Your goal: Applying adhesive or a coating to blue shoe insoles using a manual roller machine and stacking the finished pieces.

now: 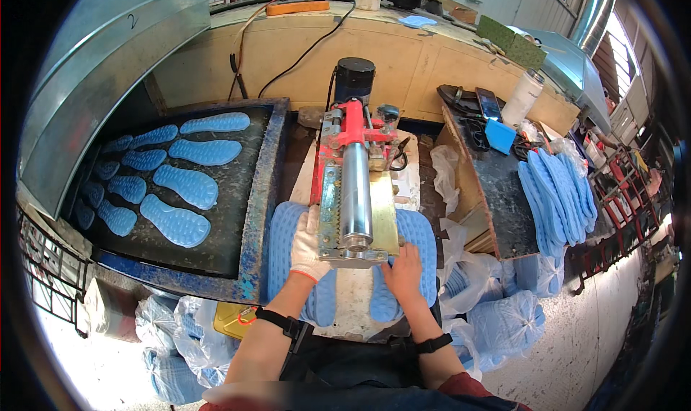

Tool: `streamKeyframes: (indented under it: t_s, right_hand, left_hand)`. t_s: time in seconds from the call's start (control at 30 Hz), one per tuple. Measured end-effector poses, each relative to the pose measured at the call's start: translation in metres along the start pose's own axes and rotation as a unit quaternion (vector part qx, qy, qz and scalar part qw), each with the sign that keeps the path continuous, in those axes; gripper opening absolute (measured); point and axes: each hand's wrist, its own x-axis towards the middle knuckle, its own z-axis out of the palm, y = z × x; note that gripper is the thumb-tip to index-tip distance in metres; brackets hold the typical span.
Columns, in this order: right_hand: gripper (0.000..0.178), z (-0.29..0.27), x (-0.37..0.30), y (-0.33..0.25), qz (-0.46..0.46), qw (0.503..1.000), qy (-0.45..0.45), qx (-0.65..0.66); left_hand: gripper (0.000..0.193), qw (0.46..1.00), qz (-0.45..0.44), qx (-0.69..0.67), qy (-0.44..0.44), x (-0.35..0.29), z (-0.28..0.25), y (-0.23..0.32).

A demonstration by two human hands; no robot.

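In front of me stands a red and brass-coloured machine with a shiny steel cylinder [356, 195]. Blue textured insoles lie on either side of its lower end, a left pile [281, 256] and a right pile [427, 256]. My left hand [308, 249], in a pale glove, lies on the left insoles with its fingers stretched forward along the machine's side. Bare, my right hand [404, 273] rests on the right insoles, thumb apart and fingers at the machine's edge. The machine hides part of the fingers.
On the left, a dark blue-edged tray [248, 238] carries several separate blue insoles [176, 220]. A side table [504, 227] at right bears a stack of insoles [554, 202], a white bottle [523, 98] and a phone [488, 104]. Plastic bags of insoles [504, 324] lie on the floor.
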Motion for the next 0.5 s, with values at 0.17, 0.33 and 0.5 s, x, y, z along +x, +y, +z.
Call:
streamKeyframes:
  t_s: [0.17,0.33,0.5]
  right_hand:
    - [0.07,-0.0003,0.0003,0.0022,-0.018,1.0,0.01,0.001]
    - [0.069,-0.0021,0.0006,0.0008,-0.016,1.0,0.012,0.002]
    - [0.069,-0.0029,0.001,-0.0016,-0.018,1.0,0.019,0.0]
  left_hand:
    - [0.06,1.0,-0.003,0.005,0.001,0.001,-0.0002,0.001]
    - [0.059,1.0,0.003,0.007,-0.003,0.0014,0.0024,-0.0027]
    - [0.056,1.0,0.002,0.023,0.011,0.0005,0.0031,-0.0058]
